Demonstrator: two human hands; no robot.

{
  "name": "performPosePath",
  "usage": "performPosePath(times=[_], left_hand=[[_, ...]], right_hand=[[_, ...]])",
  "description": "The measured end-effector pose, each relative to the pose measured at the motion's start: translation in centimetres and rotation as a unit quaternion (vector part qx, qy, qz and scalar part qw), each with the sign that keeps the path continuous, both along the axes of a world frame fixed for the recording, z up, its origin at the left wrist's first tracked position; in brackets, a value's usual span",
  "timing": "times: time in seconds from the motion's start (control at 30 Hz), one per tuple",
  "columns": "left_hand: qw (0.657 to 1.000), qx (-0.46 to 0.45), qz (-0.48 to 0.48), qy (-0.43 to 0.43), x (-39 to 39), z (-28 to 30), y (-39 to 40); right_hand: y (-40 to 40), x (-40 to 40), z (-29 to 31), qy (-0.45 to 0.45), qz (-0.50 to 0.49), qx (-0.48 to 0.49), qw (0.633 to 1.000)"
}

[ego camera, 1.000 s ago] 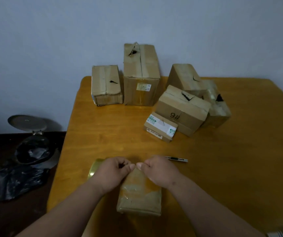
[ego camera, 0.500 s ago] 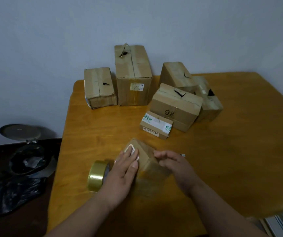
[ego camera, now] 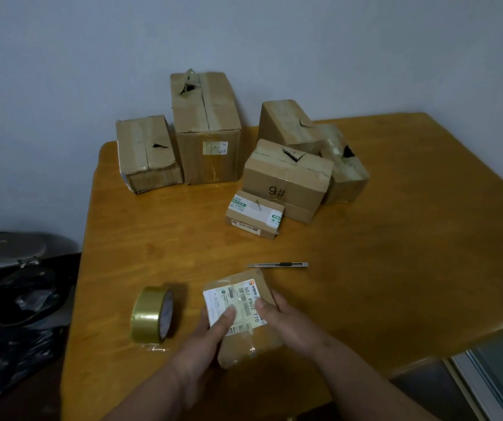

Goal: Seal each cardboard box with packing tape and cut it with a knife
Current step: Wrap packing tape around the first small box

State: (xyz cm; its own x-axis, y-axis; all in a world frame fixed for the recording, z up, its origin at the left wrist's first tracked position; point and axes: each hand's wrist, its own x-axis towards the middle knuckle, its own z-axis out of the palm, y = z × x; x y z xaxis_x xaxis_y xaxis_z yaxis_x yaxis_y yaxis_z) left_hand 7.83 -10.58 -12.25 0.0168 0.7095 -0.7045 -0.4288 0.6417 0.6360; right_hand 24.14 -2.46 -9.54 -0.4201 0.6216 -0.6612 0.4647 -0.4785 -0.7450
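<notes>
while both hands point(ego camera: 244, 329) grip small box point(ego camera: 244, 317) (label up), knife point(ego camera: 277, 264) lies nr.

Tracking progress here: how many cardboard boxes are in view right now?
7. One box held in both hands at the near edge. Six at the far side: left box, tall box, tilted box, 9# box, small labelled box, rightmost box. Others may hide behind them.

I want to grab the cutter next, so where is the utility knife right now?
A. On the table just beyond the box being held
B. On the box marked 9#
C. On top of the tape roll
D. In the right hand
A: the utility knife lies flat on the table, just beyond the small labelled box held by the left hand and right hand, with neither touching it.
</notes>
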Motion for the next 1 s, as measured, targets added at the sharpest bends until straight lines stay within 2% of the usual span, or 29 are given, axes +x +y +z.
performPosePath(times=[0.1,0.27,0.33,0.43,0.53,0.63,0.67,0.77,0.8,0.93,1.0], left_hand=[[1.0,-0.01,-0.005,-0.014,0.4,0.9,1.0],[0.997,-0.013,-0.021,0.067,2.2,2.7,3.5],[0.996,-0.01,-0.028,0.084,4.0,3.1,5.0],[0.992,-0.002,-0.065,0.109,8.5,3.9,7.6],[0.98,0.006,-0.099,0.173,14.0,3.8,10.8],[0.926,0.019,-0.171,0.335,19.0,3.0,13.5],[0.92,0.015,-0.177,0.35,20.6,3.0,14.5],[0.939,0.019,-0.179,0.292,24.4,3.5,16.8],[0.945,0.019,-0.177,0.275,25.3,3.5,17.5],[0.922,0.027,-0.22,0.317,27.7,4.1,20.6],[0.923,0.029,-0.224,0.311,28.6,4.5,23.3]], right_hand=[[1.2,0.8,0.5,0.003,-0.021,-0.048,0.999],[4.5,5.3,2.0,0.022,-0.063,-0.022,0.998],[5.9,7.5,2.6,0.032,-0.083,0.019,0.996],[8.3,11.3,3.2,-0.036,-0.141,0.145,0.979],[10.2,16.3,3.2,-0.069,-0.236,0.185,0.951],[11.8,21.6,1.7,-0.068,-0.325,0.121,0.936],[12.1,23.0,1.2,-0.048,-0.339,0.074,0.937],[12.6,26.1,0.2,-0.006,-0.316,-0.008,0.949],[13.1,27.0,0.0,-0.004,-0.312,-0.007,0.95],[17.0,29.9,-0.2,-0.003,-0.333,0.009,0.943],[19.5,30.9,0.5,-0.014,-0.314,0.031,0.949]])
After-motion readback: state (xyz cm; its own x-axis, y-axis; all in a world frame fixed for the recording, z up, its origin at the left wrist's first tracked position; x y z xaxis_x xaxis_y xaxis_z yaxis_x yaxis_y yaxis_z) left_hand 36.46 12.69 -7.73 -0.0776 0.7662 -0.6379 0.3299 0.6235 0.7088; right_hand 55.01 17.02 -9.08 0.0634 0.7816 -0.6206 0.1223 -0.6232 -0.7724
